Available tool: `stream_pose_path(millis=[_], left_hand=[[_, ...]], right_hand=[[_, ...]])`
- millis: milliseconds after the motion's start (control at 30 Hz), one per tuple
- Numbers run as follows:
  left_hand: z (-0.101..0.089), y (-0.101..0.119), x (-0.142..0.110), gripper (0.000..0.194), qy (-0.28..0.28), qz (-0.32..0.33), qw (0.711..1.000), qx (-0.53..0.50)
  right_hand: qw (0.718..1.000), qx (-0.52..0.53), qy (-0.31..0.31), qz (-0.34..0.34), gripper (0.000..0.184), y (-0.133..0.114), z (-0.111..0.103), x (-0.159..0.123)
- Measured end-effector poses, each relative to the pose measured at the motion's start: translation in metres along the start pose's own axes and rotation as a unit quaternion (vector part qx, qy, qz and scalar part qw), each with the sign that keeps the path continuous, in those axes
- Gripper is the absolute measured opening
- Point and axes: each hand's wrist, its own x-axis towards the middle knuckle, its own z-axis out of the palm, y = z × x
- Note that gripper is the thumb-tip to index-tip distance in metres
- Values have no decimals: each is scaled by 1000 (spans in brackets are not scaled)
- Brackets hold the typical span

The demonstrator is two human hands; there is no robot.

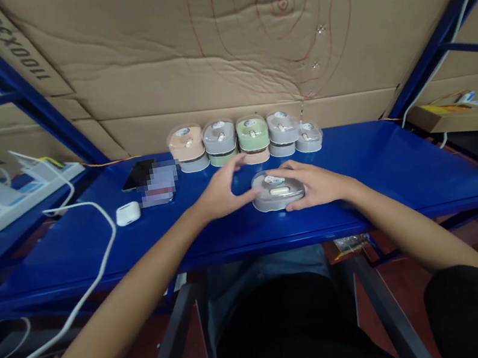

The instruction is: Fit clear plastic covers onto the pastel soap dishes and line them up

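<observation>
A grey lidded plastic box (278, 191) with a clear rim lies on the blue shelf top (383, 161) in front of me. My right hand (313, 183) grips it from the right, with the fingers over its lid. My left hand (223, 191) is open at its left side, with the fingers spread and the thumb close to its edge. Behind both hands stands a row of similar stacked boxes (244, 139) in peach, grey and green, and my left fingers come close to them.
A black phone (138, 174) and a white earbud case (128, 213) lie to the left, beside a pixelated patch. Farther left are a white power strip (22, 200) and a white cable (94, 218). A cardboard box (453, 117) sits at right.
</observation>
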Motion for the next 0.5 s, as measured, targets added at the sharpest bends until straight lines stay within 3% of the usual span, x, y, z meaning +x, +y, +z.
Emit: stream_pose_path(millis=[67, 133, 233, 300, 367, 433, 500], left_hand=[[-24, 3, 8, 82, 91, -4, 990, 107], [-48, 2, 20, 78, 163, -57, 966, 193], [-71, -8, 42, 76, 199, -170, 927, 271], [-78, -21, 56, 78, 192, -236, 908, 287], [-81, -34, 67, 82, 190, -296, 897, 268], [-83, -44, 73, 86, 191, -328, 894, 237], [-84, -50, 74, 86, 188, -339, 894, 222]], right_hand=[[1000, 19, 0, -1, 106, 3, -6, -8], [999, 24, 24, 14, 104, 6, -13, -19], [989, 9, 125, 76, 100, 17, -31, -35], [960, -7, 234, 151, 98, 33, -48, -37], [911, -29, 328, 248, 95, 55, -67, -29], [867, -56, 359, 341, 91, 77, -84, -12], [842, -72, 337, 414, 87, 95, -95, 9]])
